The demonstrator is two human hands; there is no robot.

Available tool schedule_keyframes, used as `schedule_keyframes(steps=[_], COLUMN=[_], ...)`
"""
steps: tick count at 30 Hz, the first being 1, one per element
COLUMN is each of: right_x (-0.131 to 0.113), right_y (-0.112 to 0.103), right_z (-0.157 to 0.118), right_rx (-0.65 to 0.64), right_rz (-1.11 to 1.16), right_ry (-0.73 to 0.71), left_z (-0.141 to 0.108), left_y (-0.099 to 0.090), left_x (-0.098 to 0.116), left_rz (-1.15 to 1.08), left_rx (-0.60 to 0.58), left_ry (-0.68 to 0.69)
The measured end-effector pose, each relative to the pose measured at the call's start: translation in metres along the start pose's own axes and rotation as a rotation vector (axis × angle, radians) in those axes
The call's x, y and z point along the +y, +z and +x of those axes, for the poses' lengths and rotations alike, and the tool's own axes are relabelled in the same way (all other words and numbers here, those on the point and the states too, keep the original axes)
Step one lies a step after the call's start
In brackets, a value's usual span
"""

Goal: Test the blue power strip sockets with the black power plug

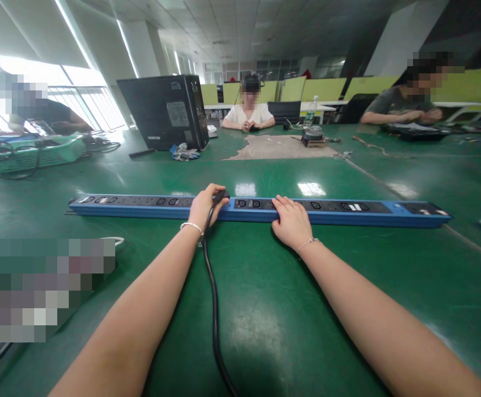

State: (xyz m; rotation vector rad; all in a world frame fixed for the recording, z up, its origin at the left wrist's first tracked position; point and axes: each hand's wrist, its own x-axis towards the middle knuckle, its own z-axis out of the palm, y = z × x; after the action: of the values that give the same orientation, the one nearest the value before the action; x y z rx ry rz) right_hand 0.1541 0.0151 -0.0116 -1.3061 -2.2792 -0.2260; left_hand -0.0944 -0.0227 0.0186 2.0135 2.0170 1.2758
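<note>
A long blue power strip (149,212) with black sockets lies crosswise on the green table. My left hand (204,208) is closed around the black plug (221,195) of a power cord, right at the strip's middle. Whether the plug sits in a socket or just above it, I cannot tell. From the plug the black cord (212,275) runs down across the table towards me. My right hand (293,220) rests on the strip to the right of the plug, fingers stretched over the sockets and holding nothing.
Beyond the strip stand a black computer case (161,113), gloves (185,153) and a plastic bottle (311,110). A green basket (46,153) with cables is at the left. A blurred-out patch covers the near left. Several people sit around the table (348,309).
</note>
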Motion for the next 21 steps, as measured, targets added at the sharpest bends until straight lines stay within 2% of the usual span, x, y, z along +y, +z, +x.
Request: schedule_keyframes(steps=[4, 14, 21], right_x=[-0.0005, 0.0006, 0.0023], right_y=[0.0004, 0.0009, 0.0001], right_z=[0.0000, -0.0003, 0.0007], right_rx=[-0.003, -0.019, -0.022], right_rz=[-0.002, 0.030, 0.040], right_ry=[0.006, 0.013, 0.003], left_z=[0.0005, -0.0031, -0.0047], left_y=[0.0131, 0.0098, 0.0101], left_x=[0.0002, 0.0007, -0.0005], left_rz=[0.061, 0.075, 0.221], left_rx=[-0.013, 0.008, -0.046], left_ry=[0.021, -0.065, 0.031])
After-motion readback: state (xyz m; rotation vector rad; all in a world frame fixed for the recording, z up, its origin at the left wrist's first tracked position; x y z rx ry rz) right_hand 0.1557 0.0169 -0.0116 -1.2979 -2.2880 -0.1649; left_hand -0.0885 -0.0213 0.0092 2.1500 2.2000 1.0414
